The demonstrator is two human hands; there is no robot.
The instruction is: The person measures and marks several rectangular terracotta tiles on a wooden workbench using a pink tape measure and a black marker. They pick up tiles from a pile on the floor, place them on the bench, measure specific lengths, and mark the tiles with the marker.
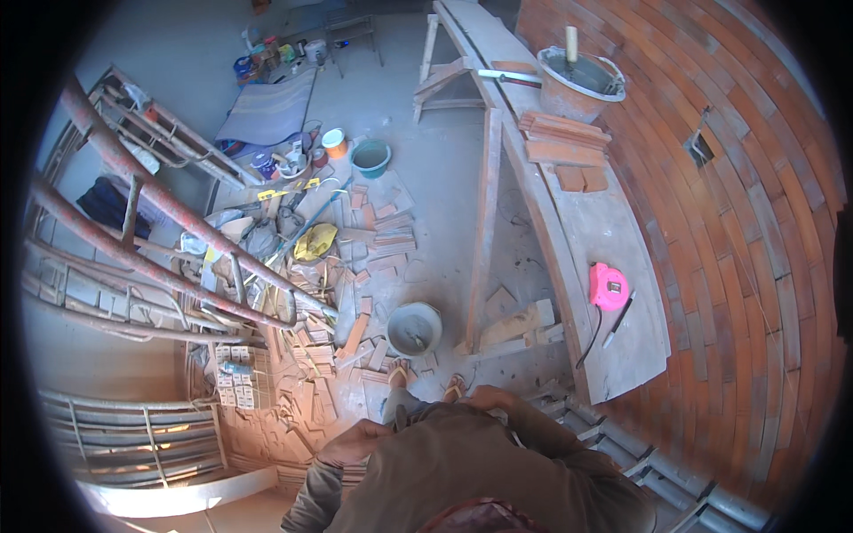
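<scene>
Both my hands are at my waist, by the lower edge of the brown shirt (pixel 444 457) I wear. My left hand (pixel 355 441) is closed at the shirt's left side, its fingertips partly hidden by the cloth. On the other side my right hand (pixel 489 399) is closed at the hem, fingers bent against it. A grey bucket (pixel 414 329) with grey mix inside stands on the floor just ahead of my sandalled feet. To the right, a pink tape measure (pixel 609 284) and a black pen-like marker (pixel 619 322) lie on the plank bench (pixel 635 346), apart from my hands.
Thin brick tiles (pixel 569 140) and a mortar bucket (pixel 577 93) stand farther along the bench, beside a brick-clad wall (pixel 737 222). Rusty scaffold frames (pixel 178 222) lean at left. Broken tiles (pixel 355 333) litter the floor. A metal ladder (pixel 635 457) lies behind me at right.
</scene>
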